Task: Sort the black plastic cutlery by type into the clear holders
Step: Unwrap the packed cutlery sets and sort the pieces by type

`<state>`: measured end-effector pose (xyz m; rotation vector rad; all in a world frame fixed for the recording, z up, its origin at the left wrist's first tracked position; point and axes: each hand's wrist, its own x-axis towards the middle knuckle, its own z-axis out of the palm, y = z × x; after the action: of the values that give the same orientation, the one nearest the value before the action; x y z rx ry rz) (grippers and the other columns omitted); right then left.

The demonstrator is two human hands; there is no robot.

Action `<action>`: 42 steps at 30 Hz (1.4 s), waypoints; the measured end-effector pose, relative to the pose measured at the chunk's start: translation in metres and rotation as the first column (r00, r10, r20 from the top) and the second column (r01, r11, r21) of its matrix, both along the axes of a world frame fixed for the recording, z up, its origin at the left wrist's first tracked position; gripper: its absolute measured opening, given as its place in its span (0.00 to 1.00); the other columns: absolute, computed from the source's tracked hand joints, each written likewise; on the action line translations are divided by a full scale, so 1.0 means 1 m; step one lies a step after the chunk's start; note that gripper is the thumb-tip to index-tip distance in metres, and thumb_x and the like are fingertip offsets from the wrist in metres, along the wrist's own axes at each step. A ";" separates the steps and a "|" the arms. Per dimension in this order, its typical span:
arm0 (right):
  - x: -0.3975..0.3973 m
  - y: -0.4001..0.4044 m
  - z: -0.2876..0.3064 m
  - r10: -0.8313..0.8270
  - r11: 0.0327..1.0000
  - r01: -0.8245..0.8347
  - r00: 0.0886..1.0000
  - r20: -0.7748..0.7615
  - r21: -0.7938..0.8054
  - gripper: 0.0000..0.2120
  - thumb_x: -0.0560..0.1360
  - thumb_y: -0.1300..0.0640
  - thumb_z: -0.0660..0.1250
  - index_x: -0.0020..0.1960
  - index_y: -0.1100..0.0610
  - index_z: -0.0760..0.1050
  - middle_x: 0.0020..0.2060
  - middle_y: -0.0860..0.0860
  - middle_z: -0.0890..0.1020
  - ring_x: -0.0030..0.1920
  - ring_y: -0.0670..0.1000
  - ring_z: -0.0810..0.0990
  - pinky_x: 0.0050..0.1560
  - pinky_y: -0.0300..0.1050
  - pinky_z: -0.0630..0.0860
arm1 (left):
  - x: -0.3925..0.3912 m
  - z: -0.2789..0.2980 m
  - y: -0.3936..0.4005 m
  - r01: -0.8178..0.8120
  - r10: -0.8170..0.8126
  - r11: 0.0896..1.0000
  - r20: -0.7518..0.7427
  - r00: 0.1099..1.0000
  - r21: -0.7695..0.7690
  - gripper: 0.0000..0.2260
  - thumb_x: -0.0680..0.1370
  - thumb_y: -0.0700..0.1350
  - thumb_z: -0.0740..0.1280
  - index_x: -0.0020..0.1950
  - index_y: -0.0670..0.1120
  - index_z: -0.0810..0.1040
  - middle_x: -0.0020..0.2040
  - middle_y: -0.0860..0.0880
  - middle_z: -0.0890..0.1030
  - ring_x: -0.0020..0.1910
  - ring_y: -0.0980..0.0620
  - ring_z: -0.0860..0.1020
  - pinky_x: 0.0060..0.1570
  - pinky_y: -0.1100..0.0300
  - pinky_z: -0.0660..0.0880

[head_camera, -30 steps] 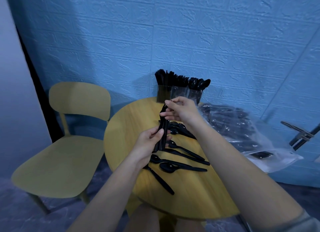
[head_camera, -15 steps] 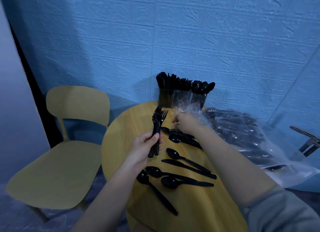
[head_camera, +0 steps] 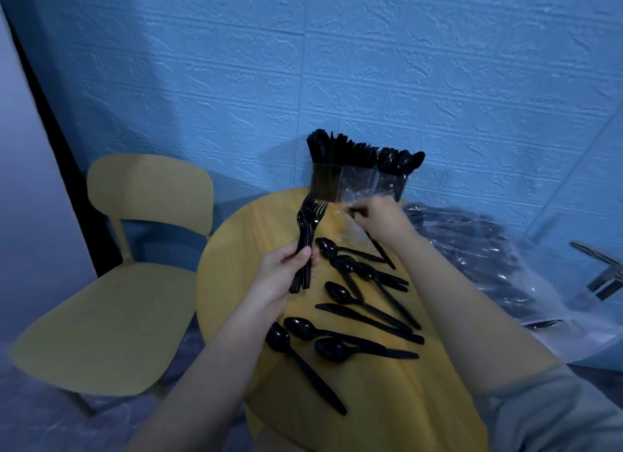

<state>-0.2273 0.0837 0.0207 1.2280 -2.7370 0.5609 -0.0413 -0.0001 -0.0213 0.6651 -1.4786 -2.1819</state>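
So the bundle of forks [head_camera: 308, 237] is in the left hand [head_camera: 282, 276], fingers and thumb wrapped round the handles, tines pointing up and away toward the clear holders [head_camera: 357, 183]. The holders sit in a row at the far edge of the round yellow bench [head_camera: 236, 266], right against the blue wall [head_camera: 337, 64]. All three look packed with black cutlery standing upright; the right one has spoon bowls sticking out the top, the left one is darker and I can't really tell what type is in it.

Loose spoons [head_camera: 332, 320] and at least one knife [head_camera: 369, 322] are scattered flat on the bench between the two arms, some overlapping, with one spoon [head_camera: 303, 367] lying on its own nearest the person.

The right hand [head_camera: 379, 220] is out over the far side of the bench, just in front of the holders. It's blurry, fingers look curled on a crinkly bit of clear plastic wrap [head_camera: 352, 222] with something dark in it, but honestly I can't tell exactly what it's pinching.

Off to the right there's a big clear plastic bag [head_camera: 488, 266] full of more black cutlery. A yellow chair [head_camera: 135, 249] stands left of the bench
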 end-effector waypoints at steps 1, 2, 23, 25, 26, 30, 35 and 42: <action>0.000 0.005 0.006 -0.026 0.990 0.031 0.999 0.033 -0.138 0.12 0.78 0.61 0.63 0.60 0.57 0.79 0.51 0.54 0.83 0.40 0.48 0.77 0.43 0.36 0.74 | -0.001 0.000 0.000 -0.003 0.003 1.000 -0.005 1.000 0.001 0.10 0.79 0.38 0.63 0.59 0.41 0.77 0.46 0.48 0.82 0.44 0.53 0.80 0.49 0.56 0.78; 0.001 0.009 0.013 -0.040 0.963 0.060 0.996 0.080 -0.264 0.12 0.77 0.60 0.64 0.59 0.57 0.80 0.51 0.53 0.83 0.42 0.48 0.78 0.46 0.37 0.75 | -0.002 0.000 0.000 -0.006 0.006 1.000 -0.012 1.000 -0.001 0.10 0.79 0.38 0.63 0.59 0.41 0.77 0.46 0.48 0.82 0.43 0.54 0.81 0.50 0.55 0.78; 0.011 0.004 0.028 0.130 0.736 0.095 0.952 0.277 -0.670 0.10 0.72 0.54 0.72 0.50 0.53 0.76 0.49 0.56 0.77 0.42 0.50 0.77 0.39 0.43 0.74 | -0.047 0.035 0.016 0.245 -0.232 0.968 -0.179 0.956 0.053 0.08 0.81 0.43 0.58 0.54 0.45 0.77 0.46 0.50 0.82 0.36 0.58 0.76 0.37 0.64 0.76; 0.008 0.007 0.030 0.166 0.727 0.198 0.878 0.449 -0.657 0.20 0.71 0.53 0.73 0.58 0.55 0.70 0.50 0.53 0.75 0.43 0.49 0.76 0.33 0.40 0.73 | -0.057 0.037 0.015 0.276 -0.260 0.959 -0.175 0.950 0.068 0.09 0.82 0.43 0.58 0.57 0.44 0.76 0.46 0.50 0.82 0.35 0.58 0.75 0.35 0.65 0.74; 0.007 0.009 0.032 0.237 0.734 0.249 0.778 0.582 -0.632 0.23 0.71 0.53 0.73 0.61 0.57 0.68 0.49 0.53 0.76 0.41 0.49 0.76 0.31 0.39 0.73 | -0.063 0.038 0.014 0.296 -0.280 0.952 -0.169 0.945 0.081 0.10 0.82 0.42 0.58 0.58 0.43 0.76 0.46 0.49 0.82 0.35 0.58 0.75 0.34 0.65 0.74; -0.015 0.019 0.033 0.423 0.775 0.247 0.481 0.768 -0.582 0.13 0.73 0.56 0.71 0.50 0.64 0.75 0.32 0.51 0.80 0.25 0.46 0.71 0.23 0.35 0.67 | -0.087 0.039 0.004 0.403 -0.396 0.914 -0.120 0.910 0.046 0.13 0.82 0.43 0.57 0.62 0.40 0.75 0.44 0.49 0.80 0.33 0.58 0.73 0.31 0.66 0.72; -0.052 0.016 0.038 0.376 0.812 0.196 0.545 0.750 -0.549 0.07 0.73 0.59 0.71 0.43 0.64 0.76 0.26 0.49 0.78 0.22 0.43 0.67 0.21 0.33 0.63 | -0.121 0.036 -0.013 0.473 -0.479 0.875 -0.034 0.877 -0.107 0.14 0.83 0.45 0.56 0.64 0.40 0.71 0.43 0.50 0.76 0.33 0.58 0.72 0.31 0.65 0.72; -0.098 -0.007 0.044 0.193 0.785 0.294 0.720 0.667 -0.545 0.08 0.73 0.59 0.71 0.38 0.63 0.79 0.21 0.49 0.76 0.21 0.45 0.69 0.23 0.34 0.67 | -0.184 0.044 -0.039 0.476 -0.449 0.735 0.178 0.875 -0.483 0.16 0.83 0.51 0.52 0.65 0.46 0.71 0.47 0.50 0.78 0.46 0.53 0.77 0.51 0.57 0.74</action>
<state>-0.3255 0.0767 0.0651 0.8394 -2.6152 2.1042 -0.2255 -0.0391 0.0229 0.1647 -2.3392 -1.9333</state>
